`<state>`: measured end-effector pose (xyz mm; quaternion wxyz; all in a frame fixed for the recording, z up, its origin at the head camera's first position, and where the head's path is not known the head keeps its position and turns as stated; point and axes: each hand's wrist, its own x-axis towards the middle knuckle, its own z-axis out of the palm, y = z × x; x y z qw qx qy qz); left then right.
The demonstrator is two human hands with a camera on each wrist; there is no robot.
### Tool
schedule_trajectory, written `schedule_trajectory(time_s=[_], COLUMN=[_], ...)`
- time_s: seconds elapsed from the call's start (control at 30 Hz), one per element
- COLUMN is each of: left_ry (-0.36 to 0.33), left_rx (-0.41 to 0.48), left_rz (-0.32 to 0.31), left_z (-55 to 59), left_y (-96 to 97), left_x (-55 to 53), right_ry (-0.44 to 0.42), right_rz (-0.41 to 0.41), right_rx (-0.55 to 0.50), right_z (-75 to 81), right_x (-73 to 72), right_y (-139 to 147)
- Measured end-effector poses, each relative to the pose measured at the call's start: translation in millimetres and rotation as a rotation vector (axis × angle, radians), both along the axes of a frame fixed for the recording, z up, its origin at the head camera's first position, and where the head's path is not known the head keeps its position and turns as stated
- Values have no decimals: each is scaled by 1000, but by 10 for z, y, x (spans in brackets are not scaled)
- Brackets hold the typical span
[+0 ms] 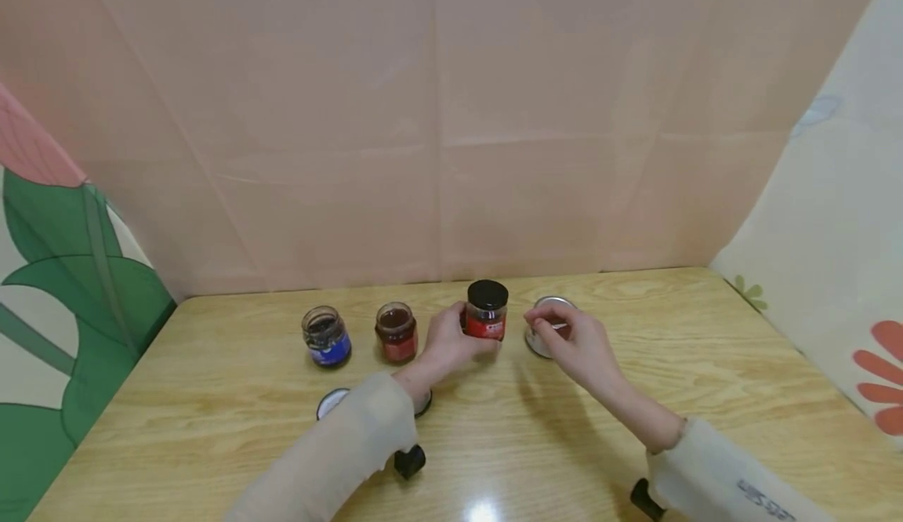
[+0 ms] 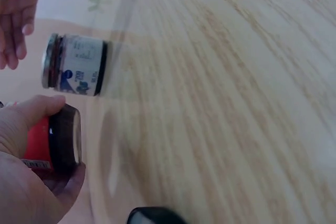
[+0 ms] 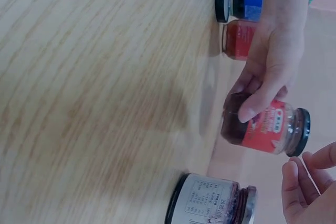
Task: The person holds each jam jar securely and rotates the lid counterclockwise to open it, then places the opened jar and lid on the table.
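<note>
My left hand (image 1: 451, 343) grips a glass jar (image 1: 487, 320) with a red label and a black lid (image 3: 300, 132), holding it upright by its lower part. Its contents look dark in the right wrist view. Close to that lid is my right hand (image 1: 584, 351), fingers loosely bent and nothing between them; in the right wrist view its fingertips (image 3: 292, 167) are right beside the lid's edge. Partly hidden behind the right hand in the head view stands a jar with a silver lid and a white label (image 2: 84, 65).
Left of the held jar stand two lidless jars, one with a red label (image 1: 399, 349) and one with a blue label (image 1: 331, 351). A loose lid (image 1: 331, 402) lies in front of them, and another lid (image 1: 424, 404) is mostly hidden by the left forearm. A pinkish sheet (image 1: 437, 154) hangs behind the table.
</note>
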<state>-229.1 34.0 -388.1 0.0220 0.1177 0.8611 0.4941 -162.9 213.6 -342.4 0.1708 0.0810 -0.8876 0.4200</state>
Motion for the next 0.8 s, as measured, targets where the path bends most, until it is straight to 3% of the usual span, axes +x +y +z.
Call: schedule_trajectory(time_s=[0.23, 0.6, 0.8], left_ry=[-39, -116, -104], left_rx=[98, 146, 126], left_rz=[-51, -157, -194], left_z=[84, 173, 198], left_y=[-86, -277, -360], left_x=[38, 95, 95], right_ry=[-29, -28, -108], right_rz=[-1, -19, -5], right_rx=[1, -1, -53], right_z=[41, 49, 59], right_x=[-4, -25, -59], right_y=[6, -18, -39])
